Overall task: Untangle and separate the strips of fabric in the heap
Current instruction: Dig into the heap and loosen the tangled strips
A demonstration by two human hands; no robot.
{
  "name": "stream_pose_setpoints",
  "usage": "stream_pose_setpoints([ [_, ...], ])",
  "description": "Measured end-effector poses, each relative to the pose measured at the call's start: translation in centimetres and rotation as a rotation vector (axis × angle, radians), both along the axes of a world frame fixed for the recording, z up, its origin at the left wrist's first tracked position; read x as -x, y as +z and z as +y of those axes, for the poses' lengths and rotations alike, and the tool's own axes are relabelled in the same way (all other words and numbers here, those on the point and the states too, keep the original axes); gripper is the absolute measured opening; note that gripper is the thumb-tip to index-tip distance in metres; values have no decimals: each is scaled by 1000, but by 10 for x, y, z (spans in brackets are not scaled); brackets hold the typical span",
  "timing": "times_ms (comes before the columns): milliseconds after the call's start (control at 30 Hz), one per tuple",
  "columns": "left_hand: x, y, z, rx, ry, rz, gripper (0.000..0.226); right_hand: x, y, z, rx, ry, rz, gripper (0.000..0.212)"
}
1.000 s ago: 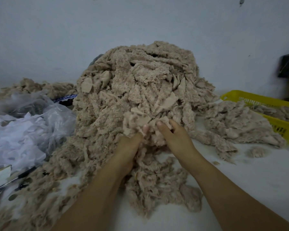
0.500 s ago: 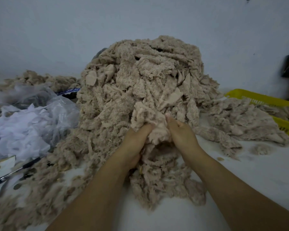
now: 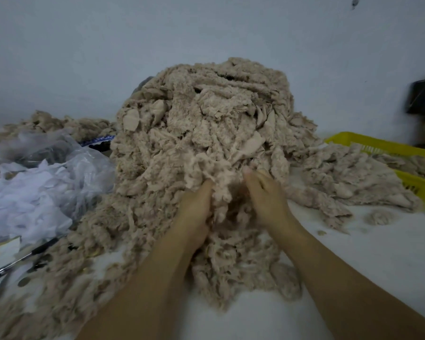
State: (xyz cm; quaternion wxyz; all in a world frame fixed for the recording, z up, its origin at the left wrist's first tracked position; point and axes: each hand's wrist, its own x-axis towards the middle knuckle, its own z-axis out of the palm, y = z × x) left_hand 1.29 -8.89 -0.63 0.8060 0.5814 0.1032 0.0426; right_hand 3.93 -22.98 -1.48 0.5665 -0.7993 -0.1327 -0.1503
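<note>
Far L: clear bag [image 3: 66, 168] of white scraps, on bench [image 3: 378, 253]. Ctr: tall heap [image 3: 206, 114] of beige fabric strips, backed against wall. L hand [image 3: 194, 212] at heap front, fingers buried, gripping pale clump [image 3: 216, 173]. R hand [image 3: 268, 195] just beside, thumb and curled fingers pinching same clump. Far R: yellow basket [image 3: 378, 146], strips draped over rim.

Heap [image 3: 206, 123] ahead; bare table [image 3: 378, 253] right, seemingly passable.
</note>
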Motion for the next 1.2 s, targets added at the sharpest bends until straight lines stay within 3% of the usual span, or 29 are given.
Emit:
stream_pose_setpoints([
  [133, -1, -11, 1, -231, -51, -132, 18, 7, 3, 10, 106, 70, -342, 35],
  [167, 1, -9, 0, -275, -82, -142, 10, 8, 3, 12, 131, 65, -365, 35],
  [267, -1, -11, -4, -445, -114, -198, 25, 7, 0, 16, 290, 86, -338, 37],
  [400, 0, -11, -8, -449, -188, -237, 15, 1, 0, 11, 338, 109, -310, 25],
  [500, -3, -14, -7, -372, -209, -203, 14, -1, 4, 7, 179, 17, -216, 32],
  [600, -10, -15, 0, -215, -151, -39, 9, -10, 4, -8, 26, -149, -89, 39],
  [700, -9, -11, 3, -86, -130, 71, 21, -18, -1, -19, 35, -231, -34, 41],
  [967, 1, -3, 5, 318, -305, -106, 27, -20, -8, -23, 119, -301, -46, 42],
  [1133, -1, -4, 14, 557, -283, -160, 34, -22, -12, -25, 218, -332, -61, 43],
  [1200, -5, -1, 23, 629, -250, -230, 17, -25, -12, -33, 227, -370, 3, 42],
])
